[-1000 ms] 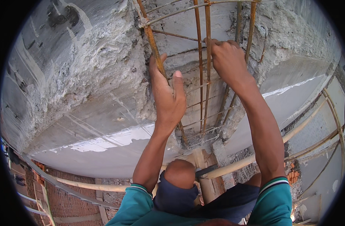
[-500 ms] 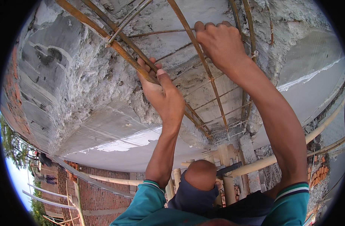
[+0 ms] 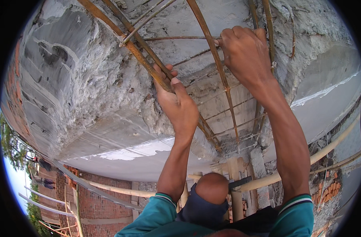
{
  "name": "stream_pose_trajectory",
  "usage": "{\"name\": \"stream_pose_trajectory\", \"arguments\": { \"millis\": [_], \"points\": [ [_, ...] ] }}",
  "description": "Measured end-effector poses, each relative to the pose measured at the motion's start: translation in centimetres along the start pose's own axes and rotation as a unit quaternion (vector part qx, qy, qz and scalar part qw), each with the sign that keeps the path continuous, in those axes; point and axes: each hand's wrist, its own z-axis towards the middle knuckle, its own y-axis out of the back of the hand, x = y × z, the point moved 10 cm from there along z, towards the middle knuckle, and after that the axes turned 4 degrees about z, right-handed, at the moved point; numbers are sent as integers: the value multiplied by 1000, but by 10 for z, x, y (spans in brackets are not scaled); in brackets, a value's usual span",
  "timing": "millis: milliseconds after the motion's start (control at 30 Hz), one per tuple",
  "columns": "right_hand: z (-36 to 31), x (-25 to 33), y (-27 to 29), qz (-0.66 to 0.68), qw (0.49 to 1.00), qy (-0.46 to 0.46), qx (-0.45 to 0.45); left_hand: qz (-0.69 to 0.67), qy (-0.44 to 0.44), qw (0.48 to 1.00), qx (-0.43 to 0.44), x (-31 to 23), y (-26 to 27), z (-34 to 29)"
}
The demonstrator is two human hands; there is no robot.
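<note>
My left hand (image 3: 177,106) is closed round a rusty rebar (image 3: 139,57), its fingers reaching behind to a second, darker rebar (image 3: 145,46) beside it. The thumb lies along the front of the bars. My right hand (image 3: 245,59) is closed at a thin steel rod (image 3: 176,38) that runs crosswise behind the middle rebar (image 3: 206,31). Its fingers curl just right of that bar, and the knuckles hide the rod's right part. Two more upright bars (image 3: 269,23) stand beside the right wrist. A wire tie (image 3: 122,40) binds a light rod to the left rebar.
Broken, rough concrete (image 3: 105,87) flanks the bars on both sides. Several thin crossbars (image 3: 230,109) span the cage lower down. Below run bamboo poles (image 3: 117,189) and a knee (image 3: 212,187). A brick wall (image 3: 105,205) stands lower left; loose bricks (image 3: 326,193) lie lower right.
The whole view has shifted, with the bars now slightly farther right. My right hand has turned and its fingers have drawn in beside the middle rebar. My left hand keeps its hold.
</note>
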Motion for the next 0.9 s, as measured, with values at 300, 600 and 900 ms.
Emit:
{"name": "stream_pose_trajectory", "arguments": {
  "millis": [300, 600, 900],
  "points": [
    [4, 15, 6, -78, 993, 72, -55, -74, 28, 997, 9, 7, 0, 4],
    [7, 17, 6, -23, 995, 92, -8, -31, 8, 999, 25, 1, 1, 3],
    [31, -1, -19, -31, 976, 80, 198, -46, 52, 997, 43, 7, 6, 1]
  ]
}}
